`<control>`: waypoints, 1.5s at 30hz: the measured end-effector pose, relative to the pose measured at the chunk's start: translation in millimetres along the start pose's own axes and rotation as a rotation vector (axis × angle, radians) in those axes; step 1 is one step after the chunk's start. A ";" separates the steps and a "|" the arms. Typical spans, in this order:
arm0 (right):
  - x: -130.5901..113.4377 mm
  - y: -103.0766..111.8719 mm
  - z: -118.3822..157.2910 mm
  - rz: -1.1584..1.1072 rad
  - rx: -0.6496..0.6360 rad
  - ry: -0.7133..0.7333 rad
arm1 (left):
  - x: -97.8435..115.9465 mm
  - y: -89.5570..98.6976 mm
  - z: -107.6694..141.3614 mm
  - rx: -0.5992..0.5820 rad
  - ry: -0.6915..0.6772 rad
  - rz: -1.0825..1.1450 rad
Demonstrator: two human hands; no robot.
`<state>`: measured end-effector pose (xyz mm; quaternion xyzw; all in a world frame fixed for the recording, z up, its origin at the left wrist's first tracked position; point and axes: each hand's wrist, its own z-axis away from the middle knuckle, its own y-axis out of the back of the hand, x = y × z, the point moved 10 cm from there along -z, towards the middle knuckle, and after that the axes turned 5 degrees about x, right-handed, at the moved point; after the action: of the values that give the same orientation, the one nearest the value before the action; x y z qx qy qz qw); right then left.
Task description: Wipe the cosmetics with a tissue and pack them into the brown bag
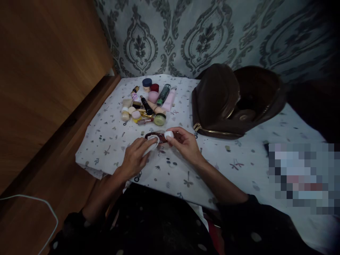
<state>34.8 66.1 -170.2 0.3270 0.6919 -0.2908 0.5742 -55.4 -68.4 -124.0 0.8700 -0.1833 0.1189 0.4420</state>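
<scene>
Left hand (136,156) has its fingers curled over a folded white cloth or tissue (151,145), pinching it pretty snugly. Right hand (185,143) has a small, round, smooth white piece (168,135) gripped between thumb and fingertips. Both are just above the near edge of the table, close together but not touching. Right between them there's a dark reddish-brown glossy item (148,135), mostly covered by the fingers and the white stuff, so I can't tell what it is or whether it's attached to the white piece.

Just past the hands is a loose cluster of cosmetics: a squat pale-green jar with a dark lid (159,120) nearest, a slim black tube (146,105) lying tilted behind it, then a dark green tube (164,94) beside a pale pink tube (169,99), and a cream jar with a navy lid (147,85) at the back.

Off to the right sits a big brown leather-look bag with gold zips (216,101), top gaping. Everything's on a white tablecloth with little plant prints (106,140), up against a grey damask-patterned backdrop (170,42).
</scene>
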 end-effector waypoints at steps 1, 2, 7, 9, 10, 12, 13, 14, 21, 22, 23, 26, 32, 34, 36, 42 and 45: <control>0.1 -0.5 0.3 -0.001 -0.005 0.000 | 3.8 0.7 -5.1 0.029 -0.005 -0.026; 0.1 -0.7 0.5 -0.003 -0.008 0.003 | 6.9 -0.1 -9.4 0.049 -0.009 -0.065; 1.9 2.7 -1.4 0.002 0.013 0.003 | -4.0 -13.0 -11.4 0.012 0.083 -0.249; 2.7 3.1 -2.2 0.004 0.015 -0.009 | -14.8 -13.9 -4.4 -0.019 0.132 -0.279; 2.7 3.1 -2.6 0.004 0.015 -0.012 | -19.7 -13.3 -0.5 -0.033 0.153 -0.285; 2.5 3.2 -3.1 0.002 0.016 -0.013 | -28.9 -11.5 6.6 -0.056 0.199 -0.278; 2.5 3.2 -3.4 0.000 0.016 -0.013 | -32.9 -10.8 9.3 -0.066 0.227 -0.265; 2.7 3.2 -3.6 -0.003 0.017 -0.013 | -36.5 -10.0 11.4 -0.071 0.255 -0.244; -0.1 1.0 -2.2 0.008 0.011 0.023 | -43.3 -3.2 5.0 -0.040 0.347 -0.062; -1.6 0.6 -1.3 0.012 0.010 0.037 | -40.8 -2.2 1.6 -0.042 0.338 -0.053; -2.9 0.1 -0.4 0.014 0.008 0.049 | -36.7 -1.4 -2.5 -0.046 0.320 -0.045; -3.3 -1.5 1.8 0.035 -0.007 0.063 | -16.6 -0.4 -17.4 -0.056 0.226 -0.027; -3.4 -1.0 2.0 0.093 -0.017 0.137 | 9.2 -8.7 -41.8 -0.111 0.094 -0.050; -2.7 -1.2 1.8 0.106 -0.023 0.141 | 2.7 -10.6 -44.3 -0.123 0.100 -0.010; -3.2 -1.8 1.9 0.119 -0.030 0.134 | -11.8 -10.2 -43.3 -0.123 0.140 0.044; -23.3 -2.9 4.4 0.213 -0.025 0.238 | -61.8 -12.4 -24.7 -0.135 0.316 0.163; -22.0 -1.9 3.8 0.202 -0.009 0.217 | -76.9 -15.4 -14.5 -0.112 0.420 0.202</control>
<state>38.4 59.4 -149.1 0.4220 0.7147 -0.1915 0.5239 -119.0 -31.8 -155.1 0.7776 -0.1798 0.3304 0.5039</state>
